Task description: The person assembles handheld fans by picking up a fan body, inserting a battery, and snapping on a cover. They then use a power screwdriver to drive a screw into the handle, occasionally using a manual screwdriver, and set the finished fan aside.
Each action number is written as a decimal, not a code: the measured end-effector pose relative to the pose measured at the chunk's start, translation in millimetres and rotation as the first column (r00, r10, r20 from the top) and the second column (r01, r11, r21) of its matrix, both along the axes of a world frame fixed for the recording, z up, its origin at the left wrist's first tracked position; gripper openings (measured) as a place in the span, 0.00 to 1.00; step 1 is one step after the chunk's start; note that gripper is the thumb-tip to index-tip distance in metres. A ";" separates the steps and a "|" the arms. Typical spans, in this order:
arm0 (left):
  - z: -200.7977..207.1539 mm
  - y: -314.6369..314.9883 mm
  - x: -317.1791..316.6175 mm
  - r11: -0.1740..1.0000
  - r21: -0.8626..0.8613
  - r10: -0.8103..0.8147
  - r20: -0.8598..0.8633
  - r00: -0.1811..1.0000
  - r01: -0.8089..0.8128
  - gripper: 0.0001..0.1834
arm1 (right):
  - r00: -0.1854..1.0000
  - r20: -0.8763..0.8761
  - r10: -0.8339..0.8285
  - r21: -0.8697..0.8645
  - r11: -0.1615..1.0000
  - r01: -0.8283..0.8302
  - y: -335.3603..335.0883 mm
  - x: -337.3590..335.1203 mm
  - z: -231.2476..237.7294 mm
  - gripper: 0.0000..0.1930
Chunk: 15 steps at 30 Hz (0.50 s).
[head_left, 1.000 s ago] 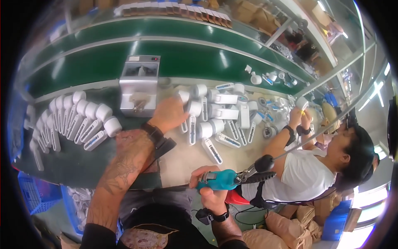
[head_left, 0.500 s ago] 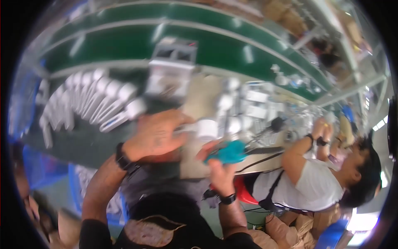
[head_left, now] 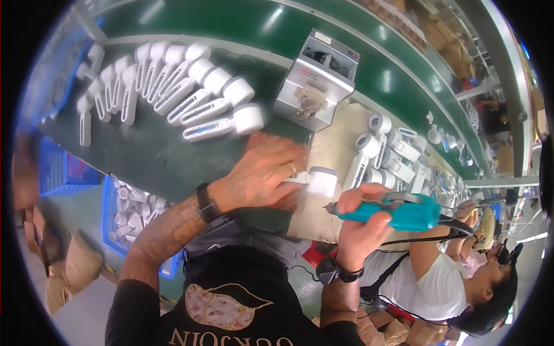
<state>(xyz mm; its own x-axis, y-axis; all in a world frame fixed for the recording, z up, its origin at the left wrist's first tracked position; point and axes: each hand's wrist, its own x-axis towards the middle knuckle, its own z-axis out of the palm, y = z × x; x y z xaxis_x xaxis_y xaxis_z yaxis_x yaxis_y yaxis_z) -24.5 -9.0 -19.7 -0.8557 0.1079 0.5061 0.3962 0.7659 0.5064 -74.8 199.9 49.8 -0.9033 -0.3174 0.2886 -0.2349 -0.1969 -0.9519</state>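
Observation:
My left hand (head_left: 262, 173) is closed over the handle of a white handheld device (head_left: 322, 182), low above the table edge. The device's round, grey-rimmed head sticks out to the right of my fingers; most of its handle is hidden under the hand. In my right hand (head_left: 363, 230) is a teal electric screwdriver (head_left: 407, 212), gripped round its body. The screwdriver lies nearly level, its bit pointing left, a little below and apart from the white head. A black cable runs off from its right end.
A fan of similar white devices (head_left: 199, 106) lies on the dark green mat (head_left: 173, 155). A small grey machine (head_left: 317, 81) stands behind. More devices (head_left: 386, 150) are heaped at the right. A blue crate (head_left: 118, 236) of white parts sits below left. A co-worker (head_left: 421, 277) works close at right.
The view has turned and sharpened. My right hand has drawn the screwdriver rightward from the white head, and it now lies more level. My left hand keeps its hold on the device.

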 end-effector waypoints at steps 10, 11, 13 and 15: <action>1.8 -17.1 -19.2 0.989 -0.115 -0.083 0.048 0.995 0.088 0.20 | 0.991 -0.125 -0.049 -0.123 0.992 0.033 -90.3 -78.7 20.3 0.25; -2.5 -16.7 -17.7 0.990 -0.115 -0.075 0.041 0.996 0.079 0.20 | 0.986 -0.159 -0.040 -0.041 0.999 0.034 -98.0 -86.4 19.5 0.23; -11.3 -15.3 -11.4 0.998 -0.053 -0.026 -0.029 0.999 0.024 0.23 | 0.982 -0.190 -0.018 0.039 0.999 0.026 -113.4 -96.9 15.1 0.21; -14.3 -13.5 -10.2 0.997 -0.070 0.018 -0.004 1.000 -0.018 0.24 | 0.974 -0.225 0.018 0.103 0.995 0.005 -127.8 -105.5 11.7 0.20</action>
<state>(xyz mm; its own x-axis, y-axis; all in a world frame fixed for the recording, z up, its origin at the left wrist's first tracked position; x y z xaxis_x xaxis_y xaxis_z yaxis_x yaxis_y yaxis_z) -34.8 -22.5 -34.0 -0.8560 0.1277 0.5010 0.3838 0.8063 0.4502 -180.3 72.1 61.5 -0.8167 -0.3616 0.4497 -0.4444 -0.1031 -0.8899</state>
